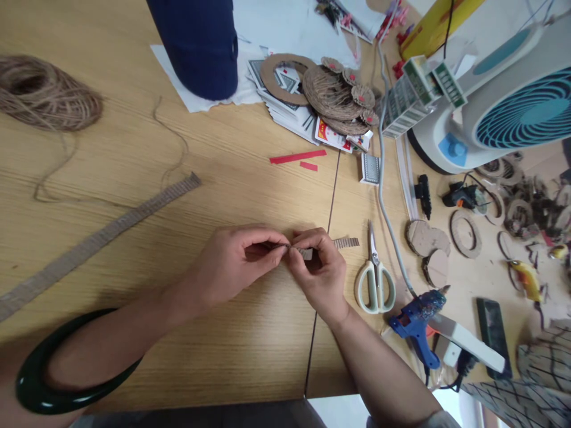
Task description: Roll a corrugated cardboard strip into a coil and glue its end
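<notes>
Over the wooden table, my left hand [232, 261] pinches one end of a narrow corrugated cardboard strip [305, 254] between thumb and fingers. Right beside it, my right hand [322, 270] grips the same strip, fingertips nearly touching the left ones. Part of the strip is hidden by the fingers. A ribbed cardboard end [347, 242] shows beyond the right hand; I cannot tell whether it belongs to the held piece. Pale-handled scissors [375, 279] lie just right of that hand. A long corrugated strip [102, 235] stretches across the table at left.
Jute twine [49, 95] lies coiled far left. Behind are a dark blue container [196, 47], red paper strips [298, 157] and twine-wrapped cardboard rings [330, 95] on playing cards. At right are a blue glue gun [417, 324], a grey cable [384, 196] and a fan [504, 107].
</notes>
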The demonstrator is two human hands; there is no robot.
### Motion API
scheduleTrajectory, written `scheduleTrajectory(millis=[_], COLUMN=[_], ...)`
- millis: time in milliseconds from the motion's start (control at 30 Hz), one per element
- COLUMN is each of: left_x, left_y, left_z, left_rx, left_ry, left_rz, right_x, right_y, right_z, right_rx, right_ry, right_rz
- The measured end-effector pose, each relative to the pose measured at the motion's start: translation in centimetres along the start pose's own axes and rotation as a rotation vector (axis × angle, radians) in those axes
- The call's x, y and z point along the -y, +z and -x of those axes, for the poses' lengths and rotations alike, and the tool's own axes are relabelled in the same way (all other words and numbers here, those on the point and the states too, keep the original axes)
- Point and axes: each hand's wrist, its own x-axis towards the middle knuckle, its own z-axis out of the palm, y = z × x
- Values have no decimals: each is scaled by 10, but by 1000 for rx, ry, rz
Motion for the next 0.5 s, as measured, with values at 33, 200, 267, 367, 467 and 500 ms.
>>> scheduleTrajectory(millis=[33,200,267,367,467,500], left_x=[0,0,0,2,5,5], left_y=[-1,-3,-4,-5,-6,-6], left_z=[0,-2,-3,-4,-4,-5], left_rx=[6,56,76,113,118,109], left_ry=[8,24,8,-36,-45,-39], left_rz=[0,38,62,119,145,141], right_x=[0,0,1,1,-1,-2], right_y=[0,1,1,0,-1,-1], right_z=[0,1,2,2,2,2], right_rx=[-3,-19,-26,-26,-18,-11], right_ry=[-3,-19,-26,-21,-3,5], right_rz=[-9,22,37,27,-24,-44])
